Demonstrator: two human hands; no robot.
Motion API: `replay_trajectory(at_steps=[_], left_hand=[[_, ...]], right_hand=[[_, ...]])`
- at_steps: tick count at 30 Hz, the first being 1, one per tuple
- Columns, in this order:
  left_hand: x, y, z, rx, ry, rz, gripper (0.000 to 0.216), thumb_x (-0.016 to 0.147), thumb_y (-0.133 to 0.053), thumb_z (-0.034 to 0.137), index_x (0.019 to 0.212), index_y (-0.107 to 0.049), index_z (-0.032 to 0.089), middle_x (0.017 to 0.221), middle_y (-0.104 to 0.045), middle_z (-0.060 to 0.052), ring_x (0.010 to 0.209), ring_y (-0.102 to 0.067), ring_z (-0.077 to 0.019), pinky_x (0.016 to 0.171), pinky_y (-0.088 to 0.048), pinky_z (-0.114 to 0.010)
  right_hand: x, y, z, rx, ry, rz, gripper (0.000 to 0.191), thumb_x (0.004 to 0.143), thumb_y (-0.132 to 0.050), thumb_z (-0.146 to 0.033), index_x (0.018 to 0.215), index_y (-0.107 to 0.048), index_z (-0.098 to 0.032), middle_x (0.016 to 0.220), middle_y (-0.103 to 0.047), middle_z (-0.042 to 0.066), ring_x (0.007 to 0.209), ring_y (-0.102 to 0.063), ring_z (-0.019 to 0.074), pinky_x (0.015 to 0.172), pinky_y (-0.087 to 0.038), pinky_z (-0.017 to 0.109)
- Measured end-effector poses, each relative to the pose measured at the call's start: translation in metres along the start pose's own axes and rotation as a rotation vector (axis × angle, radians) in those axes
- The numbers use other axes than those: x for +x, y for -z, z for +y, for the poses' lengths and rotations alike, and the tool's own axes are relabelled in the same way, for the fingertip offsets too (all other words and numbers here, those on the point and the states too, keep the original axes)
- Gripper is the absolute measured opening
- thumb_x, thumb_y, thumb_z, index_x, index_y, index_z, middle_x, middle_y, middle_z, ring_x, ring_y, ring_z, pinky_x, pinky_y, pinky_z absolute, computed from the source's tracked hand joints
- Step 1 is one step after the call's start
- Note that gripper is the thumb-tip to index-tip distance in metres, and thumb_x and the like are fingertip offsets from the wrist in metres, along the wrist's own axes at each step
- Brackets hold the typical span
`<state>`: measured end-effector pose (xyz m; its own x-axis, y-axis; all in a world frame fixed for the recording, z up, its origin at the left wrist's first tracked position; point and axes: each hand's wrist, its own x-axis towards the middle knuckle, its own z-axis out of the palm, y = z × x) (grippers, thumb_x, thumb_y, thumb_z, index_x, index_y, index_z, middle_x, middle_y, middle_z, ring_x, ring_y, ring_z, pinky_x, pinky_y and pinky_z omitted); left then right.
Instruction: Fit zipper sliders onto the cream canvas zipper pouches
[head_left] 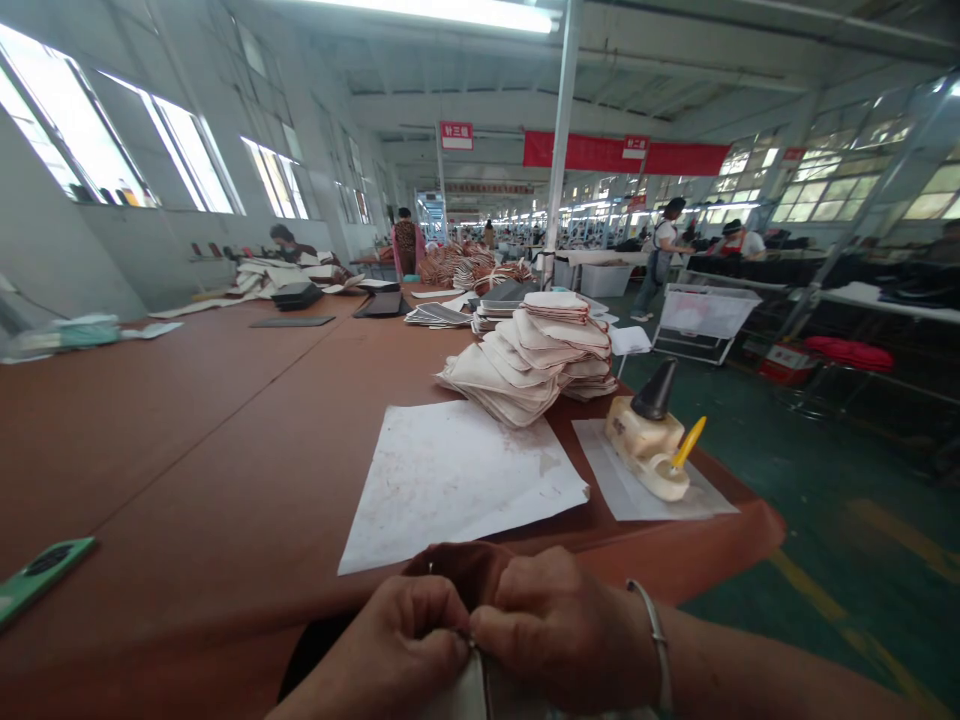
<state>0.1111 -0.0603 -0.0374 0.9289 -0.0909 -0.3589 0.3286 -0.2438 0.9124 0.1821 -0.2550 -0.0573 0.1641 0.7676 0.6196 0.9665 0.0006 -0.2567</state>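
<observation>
At the table's near edge, my left hand [409,635] and my right hand [559,625] meet with thumbs and fingertips pinched together. Between them is a brown, leather-like piece [472,565] with a pale strip [471,692] along one edge; its lower part is cut off by the frame. A bracelet circles my right wrist. Just beyond the hands lies a marked white paper sheet [457,485]. Behind it rises a pile of off-white panels [525,365] with reddish-brown edges.
On the right corner, a cream plastic container [643,435] with a black cone [655,390] and a yellow-handled tool [690,442] stands on a sheet. A green phone-like object [45,578] lies left on the brown table [195,430]. Several people work farther off, beyond more stacks and a white bin [705,310].
</observation>
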Motion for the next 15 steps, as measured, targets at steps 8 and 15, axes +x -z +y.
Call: replay_trajectory(at_steps=[8,15], left_hand=[[0.001,-0.001,-0.010,-0.199,0.019,-0.075,0.047,0.060,-0.081,0.055,0.063,-0.060,0.013,0.053,-0.056,-0.001,0.049,-0.043,-0.0102,0.047,-0.026,-0.021],[-0.003,0.006,-0.013,-0.136,-0.034,-0.082,0.042,0.065,-0.076,0.053,0.068,-0.062,0.014,0.059,-0.057,-0.001,0.049,-0.039,-0.0086,0.046,-0.026,-0.020]], right_hand=[[-0.003,0.006,0.001,-0.280,0.292,0.057,0.017,0.093,-0.043,-0.015,0.101,-0.058,-0.010,0.062,-0.055,0.001,0.052,-0.045,0.0147,0.047,-0.033,0.029],[-0.010,0.017,-0.014,0.346,-0.282,0.127,0.025,0.101,-0.040,-0.030,0.114,-0.053,-0.013,0.079,-0.062,0.004,0.066,-0.055,0.0124,0.061,-0.043,0.023]])
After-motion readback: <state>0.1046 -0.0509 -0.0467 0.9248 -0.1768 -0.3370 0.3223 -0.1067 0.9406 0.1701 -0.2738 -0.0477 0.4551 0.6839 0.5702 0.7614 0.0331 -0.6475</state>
